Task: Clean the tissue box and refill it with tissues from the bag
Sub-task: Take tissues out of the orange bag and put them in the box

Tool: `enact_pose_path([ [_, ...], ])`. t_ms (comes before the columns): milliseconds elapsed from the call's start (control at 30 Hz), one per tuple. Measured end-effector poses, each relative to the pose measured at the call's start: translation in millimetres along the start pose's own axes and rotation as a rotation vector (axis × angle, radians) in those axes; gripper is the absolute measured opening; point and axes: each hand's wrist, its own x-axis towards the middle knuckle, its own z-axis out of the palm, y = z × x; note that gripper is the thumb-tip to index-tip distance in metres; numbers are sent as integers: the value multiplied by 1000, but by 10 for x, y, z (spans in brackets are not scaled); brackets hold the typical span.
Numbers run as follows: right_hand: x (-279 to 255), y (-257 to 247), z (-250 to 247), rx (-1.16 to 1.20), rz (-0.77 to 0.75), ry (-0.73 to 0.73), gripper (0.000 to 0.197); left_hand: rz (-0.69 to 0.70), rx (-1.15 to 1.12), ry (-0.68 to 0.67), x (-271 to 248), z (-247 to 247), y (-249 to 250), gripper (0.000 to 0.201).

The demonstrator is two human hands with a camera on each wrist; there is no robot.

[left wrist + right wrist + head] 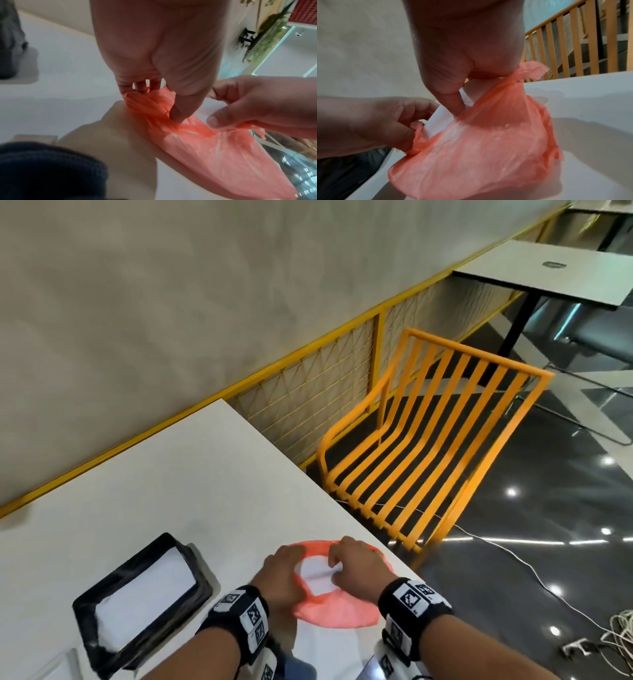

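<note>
Where the thumb and fingers of the left hand [279, 571] curl in, they pinch a bunched fold of the orange bag [337, 609] at the left side of its mouth; the left wrist view shows the thumb [181, 108] pressed into the gathered plastic with the other fingertips [140, 88] close together behind it. The right hand [356, 565] pinches the opposite side of the mouth, its thumb [453, 102] against the film and a twisted tail of plastic sticking out past the fingers on the far side. Between the two hands the mouth is pulled open, and white tissues [320, 575] show inside it. The bag rests on the white table [164, 484], near the person and toward the table's right edge. Both wrists wear black bands with square printed markers.

To the left of the bag, a little apart from it, the black tissue box [140, 604] lies on the table with a white stack filling it. Beyond the right edge of the table stands a yellow slatted chair [424, 446] on a dark glossy floor, and a yellow mesh railing [308, 392] runs along the far wall. A second table [548, 272] stands far off to the right.
</note>
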Motion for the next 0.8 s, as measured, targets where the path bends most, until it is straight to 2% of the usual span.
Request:
enact_pose_path([
  [33,-4,9,-23,11,-18,7,21,7,-48,9,-32,-41,12,71],
  [133,-42,20,-88,72,-99,59,12,14,-218,52,-95,-87,-34,44],
  [200,-76,39,-141,199,-146,69,17,21,-358,93,-151,-114,-19,43],
  [267,-115,33,-231,319,-161,61,20,-2,-501,112,-216,-106,-63,51],
  [333,-155,4,-348,395,-152,78,19,9,-504,92,-260,-127,-113,65],
  [500,-174,-252,-749,457,-167,-9,14,69,-658,76,-399,-280,-90,83],
  [567,-143,-408,-929,461,-210,-48,14,69,-787,120,-456,-381,-123,94],
  [633,-90,-589,-1066,543,-226,-58,16,-21,-988,222,-525,-512,-187,104],
  [667,-54,-704,-1120,598,-226,-57,18,-33,-1086,245,-577,-589,-223,99],
  [733,2,-886,-1181,690,-239,-64,22,-36,-1241,203,-674,-682,-233,86],
  [800,35,-1112,-1198,727,-293,-110,24,4,-1323,205,-812,-763,-204,65],
])
